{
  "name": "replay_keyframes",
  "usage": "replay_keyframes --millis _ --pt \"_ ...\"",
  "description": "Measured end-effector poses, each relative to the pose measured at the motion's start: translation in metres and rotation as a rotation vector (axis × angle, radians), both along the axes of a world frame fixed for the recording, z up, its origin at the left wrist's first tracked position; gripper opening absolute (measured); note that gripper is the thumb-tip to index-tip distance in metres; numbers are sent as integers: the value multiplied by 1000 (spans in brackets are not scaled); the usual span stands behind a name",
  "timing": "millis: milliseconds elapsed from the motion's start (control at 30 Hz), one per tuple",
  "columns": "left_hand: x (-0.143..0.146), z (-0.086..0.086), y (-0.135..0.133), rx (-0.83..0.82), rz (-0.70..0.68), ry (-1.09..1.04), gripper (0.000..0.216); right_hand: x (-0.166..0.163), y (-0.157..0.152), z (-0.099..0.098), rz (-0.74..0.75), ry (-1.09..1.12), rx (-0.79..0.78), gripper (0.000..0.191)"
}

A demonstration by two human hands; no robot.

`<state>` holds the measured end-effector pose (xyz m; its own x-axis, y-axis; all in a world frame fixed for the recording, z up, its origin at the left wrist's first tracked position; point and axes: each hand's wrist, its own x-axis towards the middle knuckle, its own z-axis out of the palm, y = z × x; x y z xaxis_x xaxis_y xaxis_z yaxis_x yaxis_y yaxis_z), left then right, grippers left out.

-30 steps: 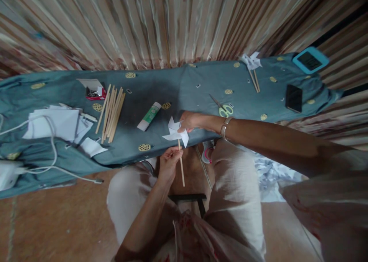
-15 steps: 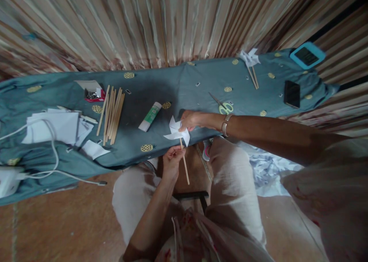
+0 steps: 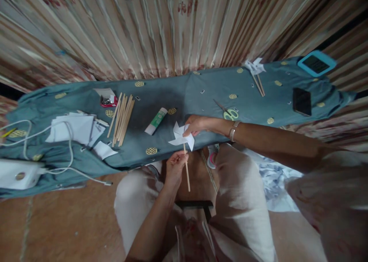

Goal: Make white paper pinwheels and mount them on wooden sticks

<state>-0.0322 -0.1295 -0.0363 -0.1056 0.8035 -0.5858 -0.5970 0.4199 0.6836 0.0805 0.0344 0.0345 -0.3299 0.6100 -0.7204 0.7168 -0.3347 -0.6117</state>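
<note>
A white paper pinwheel [image 3: 178, 136] sits at the top of a thin wooden stick [image 3: 187, 174], just off the table's front edge. My left hand [image 3: 175, 166] pinches the stick below the blades. Closed on the pinwheel's middle and right blade is my right hand [image 3: 195, 125]; its fingertips hide the centre, so the fastening there cannot be seen. A green and white glue stick [image 3: 156, 121] lies left of the pinwheel. Green-handled scissors [image 3: 230, 114] rest on the cloth beyond my right wrist.
Several wooden sticks [image 3: 123, 120] lie beside a small red box [image 3: 109, 99] of metal bits. White paper sheets [image 3: 71, 128], a white power strip [image 3: 20, 174] and cables occupy the left. Finished pinwheels [image 3: 255, 67], a black phone [image 3: 301, 102] and a blue-framed device [image 3: 316, 63] lie right.
The camera view has shifted, so the table's things appear further right and slightly lower. Both hands keep hold of the pinwheel and its stick with little change in grip.
</note>
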Motion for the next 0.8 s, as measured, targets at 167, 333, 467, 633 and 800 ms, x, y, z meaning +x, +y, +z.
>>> replay_keyframes --millis 167,333,467,633,800 --pt "-1 9 2 -9 -15 -21 30 14 3 -5 -77 201 -139 21" --pt "-1 20 6 27 -37 -16 30 27 -1 -6 -192 433 -231 30" --pt "-2 35 18 78 -41 14 31 34 -4 2 -382 673 -160 33" --pt "-3 57 63 171 -54 21 33 36 -1 8 -719 924 -76 48" --pt "-1 64 115 280 -85 22 35 32 0 -2 -911 1017 -27 48"
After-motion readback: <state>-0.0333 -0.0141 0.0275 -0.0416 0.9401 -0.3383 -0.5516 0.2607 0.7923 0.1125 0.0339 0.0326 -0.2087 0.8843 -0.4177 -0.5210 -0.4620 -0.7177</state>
